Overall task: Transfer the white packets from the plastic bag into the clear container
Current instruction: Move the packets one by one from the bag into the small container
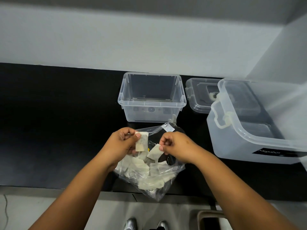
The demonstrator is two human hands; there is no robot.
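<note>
A clear plastic bag [157, 185] lies open at the black counter's front edge, with several white packets [137, 165] inside. My left hand [120, 143] grips one white packet [141, 141] upright above the bag's mouth. My right hand [176, 146] pinches the corner of another white packet [154, 153] just over the bag. Behind the bag stands the small clear container [179, 103], lidless, with nothing inside.
The container's clear lid [197, 103] lies to its right. A large lidded translucent box [245, 143] stands at the right, close to my right hand. The black counter [58, 130] stretches left. Below the counter edge are a grey floor and shoes [131, 224].
</note>
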